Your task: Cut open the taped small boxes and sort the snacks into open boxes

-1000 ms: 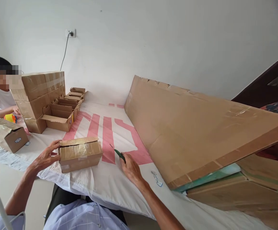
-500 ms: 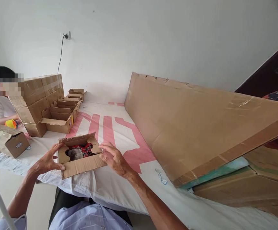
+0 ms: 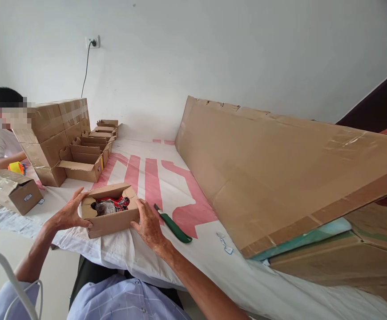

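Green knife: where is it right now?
Head view: the green knife lies on the white sheet, just right of the right hand and the open box.

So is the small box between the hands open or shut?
Open. The box has its top flaps up, and a red packet shows inside. The left hand and right hand hold its ends.

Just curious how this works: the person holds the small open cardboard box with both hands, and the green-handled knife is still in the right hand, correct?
Not quite. The head view shows both the left hand and the right hand on the small open cardboard box, but the green-handled knife lies on the white sheet just right of the right hand, not in it.
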Motion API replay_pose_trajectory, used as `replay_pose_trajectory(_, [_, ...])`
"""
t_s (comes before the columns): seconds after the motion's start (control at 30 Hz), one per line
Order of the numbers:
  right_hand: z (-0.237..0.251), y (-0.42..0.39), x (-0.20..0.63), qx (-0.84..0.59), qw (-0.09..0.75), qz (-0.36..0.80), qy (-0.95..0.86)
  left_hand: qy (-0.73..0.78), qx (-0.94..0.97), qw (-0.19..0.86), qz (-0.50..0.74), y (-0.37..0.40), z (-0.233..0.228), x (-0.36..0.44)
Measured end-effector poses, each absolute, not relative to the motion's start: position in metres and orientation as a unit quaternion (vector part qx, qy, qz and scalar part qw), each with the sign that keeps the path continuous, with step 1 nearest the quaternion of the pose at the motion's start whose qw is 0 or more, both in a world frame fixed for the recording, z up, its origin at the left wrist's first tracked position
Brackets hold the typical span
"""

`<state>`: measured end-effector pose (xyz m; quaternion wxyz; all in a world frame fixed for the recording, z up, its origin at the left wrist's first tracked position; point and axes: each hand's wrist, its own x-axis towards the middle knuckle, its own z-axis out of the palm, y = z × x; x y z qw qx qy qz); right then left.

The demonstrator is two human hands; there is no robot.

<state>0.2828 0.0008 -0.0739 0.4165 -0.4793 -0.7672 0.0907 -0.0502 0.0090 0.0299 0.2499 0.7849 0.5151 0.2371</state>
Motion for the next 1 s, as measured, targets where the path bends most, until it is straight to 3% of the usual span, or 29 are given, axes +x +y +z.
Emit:
replay_pose_trajectory(0.27, [-0.068,-0.013,0.294,-0.448,0.398,0.123,-0.791,0.500,0.787,0.250,0.260,-0.006,0.036,-0.050])
replay_pose_trajectory(0.47, [-0.011,-0.016,0.281,-0.475,0.417,0.144,-0.762,0.506,0.790,0.245,0.244,-0.015,0.037,-0.065])
replay_pose_trajectory(0.77, [0.042,0.007,0.252,-0.583,0.243,0.128,-0.765,0.488,0.795,0.241,0.268,-0.023,0.036,-0.061])
replay_pose_trajectory(0.87, [0.039,0.013,0.264,-0.576,0.278,0.123,-0.759,0.533,0.768,0.213,0.285,-0.024,0.039,-0.055])
replay_pose_trajectory(1.0, [0.022,0.025,0.290,-0.570,0.358,0.099,-0.733,0.559,0.776,0.099,0.276,-0.025,0.048,-0.033])
